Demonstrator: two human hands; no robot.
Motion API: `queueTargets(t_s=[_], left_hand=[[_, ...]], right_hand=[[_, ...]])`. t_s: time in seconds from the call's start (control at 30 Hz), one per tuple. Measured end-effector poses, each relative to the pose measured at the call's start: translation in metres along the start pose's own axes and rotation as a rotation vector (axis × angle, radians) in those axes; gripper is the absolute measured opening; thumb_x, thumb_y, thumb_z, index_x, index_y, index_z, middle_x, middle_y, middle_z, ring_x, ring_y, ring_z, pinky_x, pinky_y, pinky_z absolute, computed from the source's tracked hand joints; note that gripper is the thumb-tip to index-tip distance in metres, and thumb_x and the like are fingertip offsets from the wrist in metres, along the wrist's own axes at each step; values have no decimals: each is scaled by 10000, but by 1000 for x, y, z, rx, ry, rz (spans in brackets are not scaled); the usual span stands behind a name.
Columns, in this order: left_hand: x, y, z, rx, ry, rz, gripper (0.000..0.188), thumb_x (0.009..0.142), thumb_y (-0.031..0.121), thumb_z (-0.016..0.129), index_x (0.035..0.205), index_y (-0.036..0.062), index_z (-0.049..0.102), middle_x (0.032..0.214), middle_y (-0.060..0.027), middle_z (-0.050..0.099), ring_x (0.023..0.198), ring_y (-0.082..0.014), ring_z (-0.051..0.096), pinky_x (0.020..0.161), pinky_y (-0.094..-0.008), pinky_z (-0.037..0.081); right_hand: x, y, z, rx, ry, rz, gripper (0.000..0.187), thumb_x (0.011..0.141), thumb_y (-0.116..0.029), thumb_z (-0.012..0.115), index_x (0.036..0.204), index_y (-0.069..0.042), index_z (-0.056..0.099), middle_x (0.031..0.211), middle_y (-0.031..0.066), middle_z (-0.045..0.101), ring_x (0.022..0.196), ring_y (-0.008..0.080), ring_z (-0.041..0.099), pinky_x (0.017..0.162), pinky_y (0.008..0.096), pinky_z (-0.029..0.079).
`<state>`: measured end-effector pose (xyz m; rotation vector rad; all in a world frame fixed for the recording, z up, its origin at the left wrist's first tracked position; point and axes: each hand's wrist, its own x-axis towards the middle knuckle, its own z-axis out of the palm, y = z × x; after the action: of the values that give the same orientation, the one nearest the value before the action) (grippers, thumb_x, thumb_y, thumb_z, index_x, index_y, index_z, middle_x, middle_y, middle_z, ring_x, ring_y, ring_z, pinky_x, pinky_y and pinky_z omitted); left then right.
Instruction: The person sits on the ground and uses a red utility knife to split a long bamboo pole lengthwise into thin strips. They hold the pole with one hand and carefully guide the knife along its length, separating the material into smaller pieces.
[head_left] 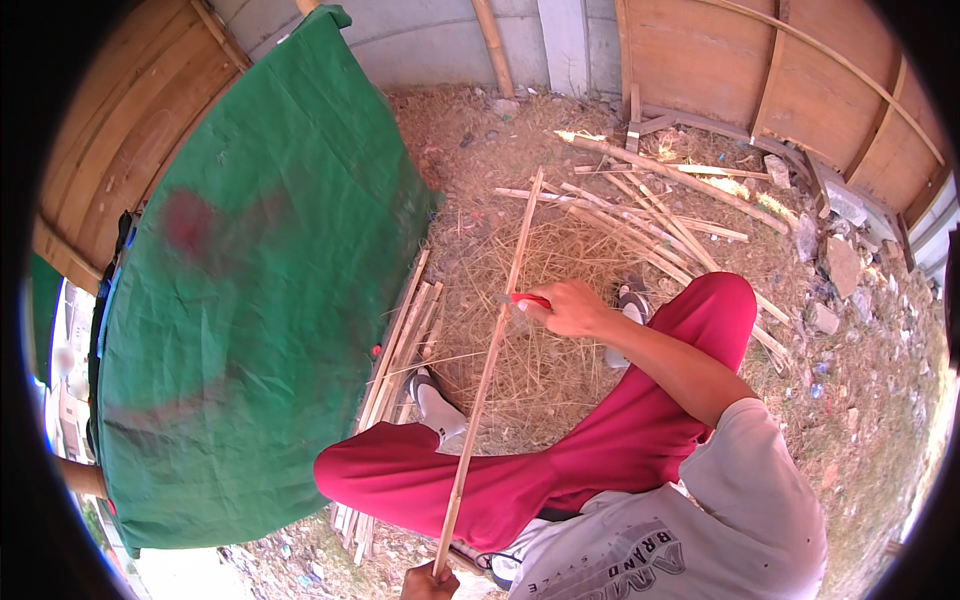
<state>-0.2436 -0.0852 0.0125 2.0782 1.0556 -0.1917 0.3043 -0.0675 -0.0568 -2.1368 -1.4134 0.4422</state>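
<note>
The strip [486, 380] runs forward from the left hand [430, 583], closed round its near end, to beyond the right hand [570, 306], clenched on a red tool [530, 299] — likely light, springy, splintery; best held behind the tool.

Long stick [484, 395]: matt wood; red handle [533, 300]: plastic-looking; green sheet [260, 330]: creased, matt, cloth-like

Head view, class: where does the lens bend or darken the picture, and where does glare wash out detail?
In the head view, black fills the corners; in that same view, the wooden wall bows toward the upper-right rim; there too, glare whitens the patch below the green tarp at lower left.
</note>
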Motion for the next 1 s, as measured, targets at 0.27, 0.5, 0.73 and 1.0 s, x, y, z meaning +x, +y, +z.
queueTargets(t_s=[0.27, 0.5, 0.73, 1.0], left_hand=[[0, 25, 10, -138, -27, 10, 153, 931, 102, 583, 796, 31, 598, 641, -62, 571, 581, -190, 564, 513, -399, 421], [-1, -25, 38, -660, -94, -141, 168, 948, 66, 564, 783, 66, 592, 623, 23, 493, 570, -117, 532, 489, -320, 429], [-19, 18, 17, 126, -139, 113, 178, 932, 72, 610, 757, 101, 601, 631, 46, 554, 576, -116, 532, 517, -325, 445], [-55, 29, -1, -81, -180, -182, 177, 921, 53, 627, 751, 93, 602, 635, 58, 532, 589, -95, 500, 517, -315, 419]], right_hand=[[-7, -13, -5, 104, 204, -90, 320, 925, -367, 635, 1061, -117, 784, 640, 155, 679, 529, 328, 643, 552, 446, 533], [3, -10, 0, -50, 17, 30, 334, 923, -353, 621, 1065, -98, 784, 594, 151, 658, 513, 297, 629, 532, 443, 524], [24, 20, 8, -176, -51, 404, 489, 957, -458, 553, 1064, -23, 750, 910, 249, 721, 861, 354, 728, 771, 474, 579], [49, 115, -36, -67, 280, 617, 540, 960, -527, 532, 995, -38, 759, 955, 246, 723, 938, 424, 699, 845, 494, 548]])
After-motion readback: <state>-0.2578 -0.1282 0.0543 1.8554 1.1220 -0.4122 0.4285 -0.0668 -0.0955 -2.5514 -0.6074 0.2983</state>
